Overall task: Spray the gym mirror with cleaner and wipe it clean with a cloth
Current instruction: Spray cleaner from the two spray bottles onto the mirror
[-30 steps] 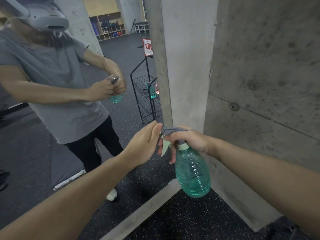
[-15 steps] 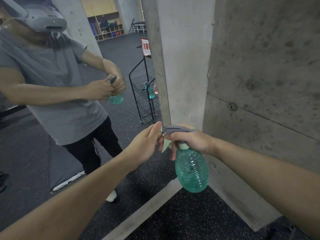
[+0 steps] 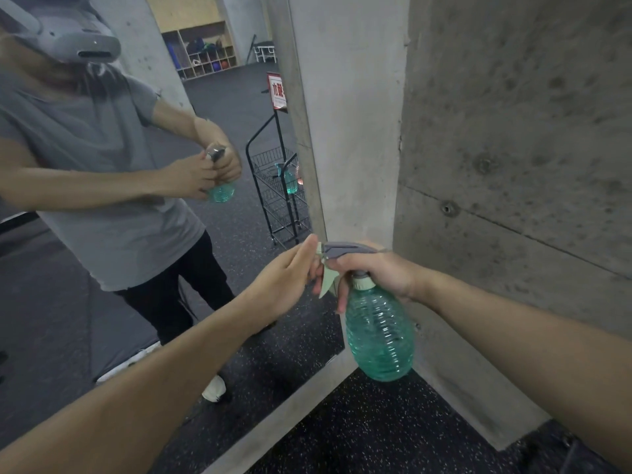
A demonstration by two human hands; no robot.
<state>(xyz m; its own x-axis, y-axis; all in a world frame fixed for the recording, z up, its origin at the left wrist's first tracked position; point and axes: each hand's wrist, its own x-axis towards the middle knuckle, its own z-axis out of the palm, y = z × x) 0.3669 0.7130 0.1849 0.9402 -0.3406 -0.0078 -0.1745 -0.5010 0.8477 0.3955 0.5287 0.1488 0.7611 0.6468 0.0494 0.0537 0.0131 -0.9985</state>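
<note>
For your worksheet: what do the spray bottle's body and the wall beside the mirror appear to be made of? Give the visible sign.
Spray bottle: likely clear green-tinted plastic; ribbed, see-through, glossy highlights. Wall: apparently bare concrete; matte grey, pitted, with a form seam and tie hole.

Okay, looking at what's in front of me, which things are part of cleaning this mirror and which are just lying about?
Part of the job:
- spray bottle, gripped by the right hand
- left hand, fingers at the nozzle
- mirror

Just about:
- wire cart, reflected
- cubby shelves, reflected
- concrete wall

No cloth in view.
</note>
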